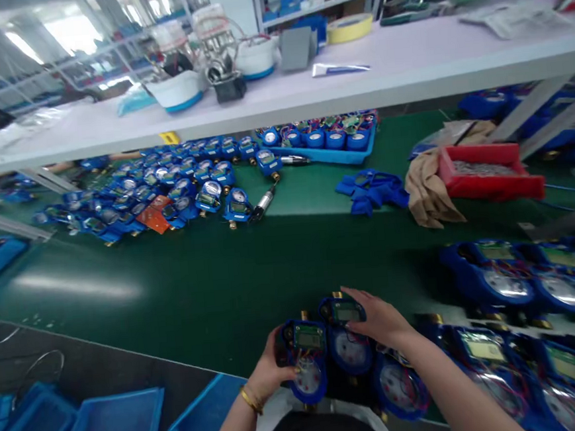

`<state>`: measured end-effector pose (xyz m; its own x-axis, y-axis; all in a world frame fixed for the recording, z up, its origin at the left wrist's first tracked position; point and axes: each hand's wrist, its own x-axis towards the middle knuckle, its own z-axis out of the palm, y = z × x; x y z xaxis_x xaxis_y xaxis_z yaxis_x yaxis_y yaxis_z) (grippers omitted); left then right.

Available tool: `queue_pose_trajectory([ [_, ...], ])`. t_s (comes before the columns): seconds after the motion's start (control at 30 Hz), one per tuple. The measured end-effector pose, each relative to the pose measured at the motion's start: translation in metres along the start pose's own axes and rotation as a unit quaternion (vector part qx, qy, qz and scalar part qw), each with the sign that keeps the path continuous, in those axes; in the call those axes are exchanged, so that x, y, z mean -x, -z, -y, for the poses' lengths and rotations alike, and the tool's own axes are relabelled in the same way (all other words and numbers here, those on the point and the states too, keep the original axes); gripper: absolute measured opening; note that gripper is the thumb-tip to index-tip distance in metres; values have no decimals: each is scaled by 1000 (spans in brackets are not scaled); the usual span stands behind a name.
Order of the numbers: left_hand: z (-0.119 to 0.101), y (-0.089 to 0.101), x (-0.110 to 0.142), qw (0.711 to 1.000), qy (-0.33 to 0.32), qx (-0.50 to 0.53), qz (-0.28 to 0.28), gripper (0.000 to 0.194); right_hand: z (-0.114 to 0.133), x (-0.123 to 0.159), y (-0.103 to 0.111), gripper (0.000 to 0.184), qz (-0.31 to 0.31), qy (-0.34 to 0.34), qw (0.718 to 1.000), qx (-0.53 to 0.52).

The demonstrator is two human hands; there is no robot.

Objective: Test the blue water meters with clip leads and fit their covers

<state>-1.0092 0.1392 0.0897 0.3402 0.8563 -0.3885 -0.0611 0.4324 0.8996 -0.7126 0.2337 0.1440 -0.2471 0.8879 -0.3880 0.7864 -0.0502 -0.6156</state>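
At the bench's near edge, my left hand [270, 369] grips a blue water meter [306, 353] by its left side, thumb on its round dial. A small screen and green circuit board show in its upper part, and wires lie across the dial. Against its right side stands a second blue meter [351, 346], whose screen end my right hand [378, 316] holds with thumb and fingers. Below my right forearm sits a third open meter [400, 382], partly covered by the arm. The undersides of the held meters are hidden.
Rows of open meters [507, 284] fill the right side. Many finished-looking meters [166, 185] crowd the green bench [183, 277] at left, near a screwdriver [265, 202]. Blue straps [372, 189], a cloth [429, 188] and a red bin [482, 154] lie behind. A shelf [404, 53] spans above.
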Motion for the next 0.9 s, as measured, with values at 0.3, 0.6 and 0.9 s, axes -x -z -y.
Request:
queue_pose_trajectory([
  [0.3,-1,24,1,1000,-8,21,-14,92,17,7,-7,52,64,-17,994,84],
  [0.6,-3,23,-2,999,2,38,17,109,7,29,-15,51,91,1,993,80],
  [0.9,-16,52,-10,997,48,-2,60,98,3,34,-25,67,78,-19,990,115],
])
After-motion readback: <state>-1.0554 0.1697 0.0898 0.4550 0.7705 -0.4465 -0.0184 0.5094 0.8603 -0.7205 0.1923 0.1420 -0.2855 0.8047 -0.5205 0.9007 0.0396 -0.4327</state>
